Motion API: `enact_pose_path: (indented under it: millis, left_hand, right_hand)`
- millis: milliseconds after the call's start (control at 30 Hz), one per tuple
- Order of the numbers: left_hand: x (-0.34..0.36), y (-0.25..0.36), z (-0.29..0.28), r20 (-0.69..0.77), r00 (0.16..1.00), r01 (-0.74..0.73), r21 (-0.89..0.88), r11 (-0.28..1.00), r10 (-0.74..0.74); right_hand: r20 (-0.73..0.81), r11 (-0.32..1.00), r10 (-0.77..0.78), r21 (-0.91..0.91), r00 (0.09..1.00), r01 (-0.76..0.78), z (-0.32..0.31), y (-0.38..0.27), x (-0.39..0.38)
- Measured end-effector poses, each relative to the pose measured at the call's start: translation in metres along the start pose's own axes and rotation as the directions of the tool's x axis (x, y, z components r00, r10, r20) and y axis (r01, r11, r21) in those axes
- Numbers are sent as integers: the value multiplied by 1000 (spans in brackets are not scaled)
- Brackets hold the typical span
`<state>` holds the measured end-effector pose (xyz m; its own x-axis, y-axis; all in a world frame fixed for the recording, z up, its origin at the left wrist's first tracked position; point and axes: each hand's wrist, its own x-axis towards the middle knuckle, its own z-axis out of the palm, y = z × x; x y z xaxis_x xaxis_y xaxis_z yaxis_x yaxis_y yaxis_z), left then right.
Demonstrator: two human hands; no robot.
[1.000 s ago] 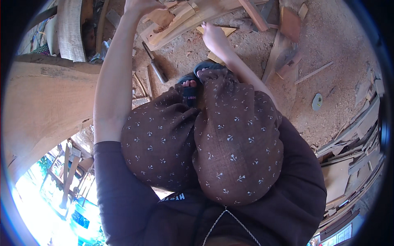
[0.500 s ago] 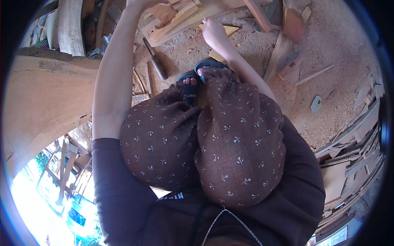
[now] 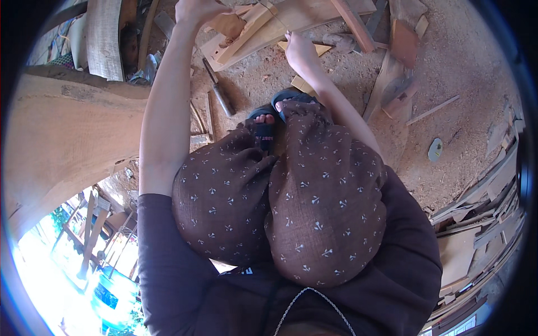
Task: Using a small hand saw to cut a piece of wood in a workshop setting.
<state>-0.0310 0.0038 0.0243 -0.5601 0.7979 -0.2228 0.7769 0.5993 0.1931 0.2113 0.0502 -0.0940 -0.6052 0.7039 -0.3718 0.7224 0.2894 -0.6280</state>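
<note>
The person squats over a sawdust-strewn floor (image 3: 471,67). The left hand (image 3: 196,10) reaches forward, its grip closed on the near end of a small wooden block (image 3: 241,25) lying across a pale plank (image 3: 302,17). The right hand (image 3: 300,50) rests on the plank's lower edge, just right of the block; whether its grip is closed cannot be told. A chisel (image 3: 219,92) lies on the floor below the left hand, ahead of the sandalled feet (image 3: 274,109).

We look steeply down from our own head onto our brown patterned cloth-covered knees (image 3: 291,196) close below, facing the sawdust-strewn dirt floor (image 3: 465,73) that fills the frame toward twelve and two o'clock.
</note>
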Motion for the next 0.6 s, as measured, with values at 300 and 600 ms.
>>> enact_pose_path:
  millis: [300, 600]
  left_hand:
    - [4, 1, 4, 29, 999, 21, 28, 999, -22]
    - [2, 1, 0, 48, 999, -8, 82, 997, 4]
  right_hand:
    - [31, 997, -67, -37, 997, 68, -1, 39, -35]
    - [41, 995, -70, -65, 997, 73, -13, 29, -30]
